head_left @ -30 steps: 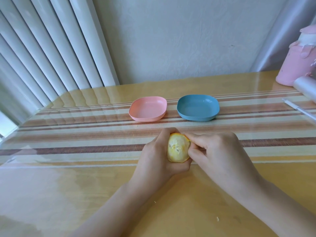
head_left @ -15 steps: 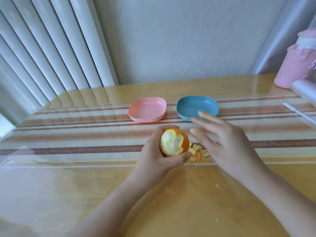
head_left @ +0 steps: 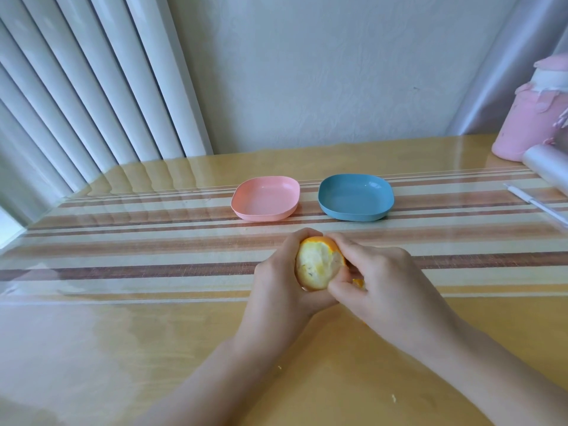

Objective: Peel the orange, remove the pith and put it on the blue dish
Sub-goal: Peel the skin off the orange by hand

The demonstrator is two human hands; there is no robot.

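Clasping the half-peeled orange (head_left: 319, 262) in the left grip (head_left: 276, 290), pinching at its rind with the right grip (head_left: 387, 284), over the bench (head_left: 123, 348), short of the blue dish (head_left: 356, 210) beside the pink dish (head_left: 266, 212).

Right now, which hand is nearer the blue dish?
Right. The right hand sits just in front of the blue dish, picking at the orange; the left hand holds it further left.

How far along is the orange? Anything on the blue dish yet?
Done: the near face of the orange is stripped to white pith. In hand: the left hand grips it while the right hand picks at the rind edge. Left: rind along the top, all the pith, and the blue dish holds nothing.
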